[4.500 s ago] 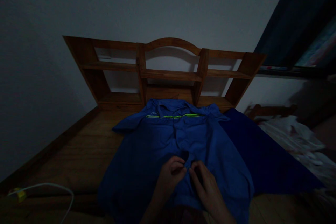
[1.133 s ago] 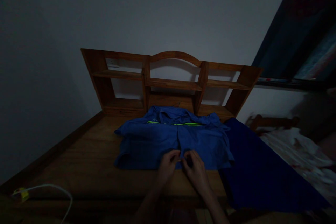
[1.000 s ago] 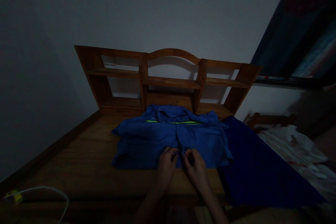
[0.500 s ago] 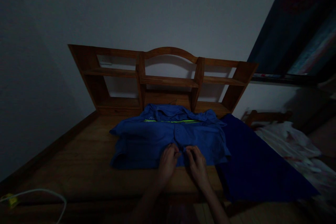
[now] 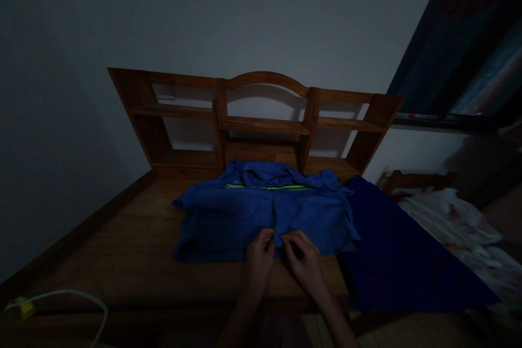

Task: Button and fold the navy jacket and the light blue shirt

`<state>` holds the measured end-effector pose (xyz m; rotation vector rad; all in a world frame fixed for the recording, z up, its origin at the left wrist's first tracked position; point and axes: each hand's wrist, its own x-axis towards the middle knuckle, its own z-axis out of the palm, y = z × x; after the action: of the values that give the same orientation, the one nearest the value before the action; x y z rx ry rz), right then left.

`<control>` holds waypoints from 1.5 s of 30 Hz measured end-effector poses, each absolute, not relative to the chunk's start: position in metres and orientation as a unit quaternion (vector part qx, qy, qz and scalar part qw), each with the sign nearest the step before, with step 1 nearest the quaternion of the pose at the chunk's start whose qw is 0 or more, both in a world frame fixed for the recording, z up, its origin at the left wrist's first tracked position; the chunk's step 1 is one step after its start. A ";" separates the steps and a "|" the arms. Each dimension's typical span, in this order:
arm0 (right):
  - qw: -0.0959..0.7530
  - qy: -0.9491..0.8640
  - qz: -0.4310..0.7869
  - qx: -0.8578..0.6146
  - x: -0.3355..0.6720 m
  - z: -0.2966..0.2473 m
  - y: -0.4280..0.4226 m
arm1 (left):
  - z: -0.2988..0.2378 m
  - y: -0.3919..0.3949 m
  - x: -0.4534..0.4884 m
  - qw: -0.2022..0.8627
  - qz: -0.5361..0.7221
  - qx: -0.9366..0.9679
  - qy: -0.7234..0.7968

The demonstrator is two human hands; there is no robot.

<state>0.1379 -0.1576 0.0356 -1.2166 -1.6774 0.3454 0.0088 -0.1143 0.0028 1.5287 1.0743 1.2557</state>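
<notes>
A blue work jacket (image 5: 228, 217) with a neon yellow stripe lies front up on the wooden desk (image 5: 134, 244), its collar toward the shelf. Near the hem, my left hand (image 5: 261, 255) pinches the left side of the jacket's front opening. My right hand (image 5: 304, 255) is just to the right, thumb and finger closed on the front strip's edge. The dim light hides whether a button or fastener sits between the fingertips.
Behind the jacket stands a wooden shelf unit (image 5: 265, 126) against the wall. Dark blue cloth (image 5: 403, 255) drapes over the desk's right side. Pale fabric (image 5: 452, 215) lies beyond it by a chair back (image 5: 422, 178). A white cable (image 5: 73, 292) curves at the lower left.
Both hands have shifted slightly down toward the hem. The jacket's front strip now lies straighter and extends lower between them.
</notes>
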 end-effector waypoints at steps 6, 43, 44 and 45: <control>0.497 -0.687 0.134 -0.512 0.139 0.033 -0.157 | 0.003 -0.114 0.010 0.407 0.511 0.617 0.439; 0.408 -0.709 0.153 -0.554 0.143 0.023 -0.148 | 0.007 -0.096 0.014 0.411 0.385 0.667 0.488; 0.411 -0.707 0.158 -0.553 0.144 0.022 -0.148 | 0.007 -0.094 0.013 0.418 0.381 0.670 0.481; 0.417 -0.703 0.161 -0.552 0.146 0.020 -0.147 | 0.007 -0.094 0.012 0.426 0.377 0.673 0.473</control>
<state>0.1455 -0.1468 0.0202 -1.3861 -1.7653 0.4034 0.0117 -0.0936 0.0067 1.6814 1.1814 0.9415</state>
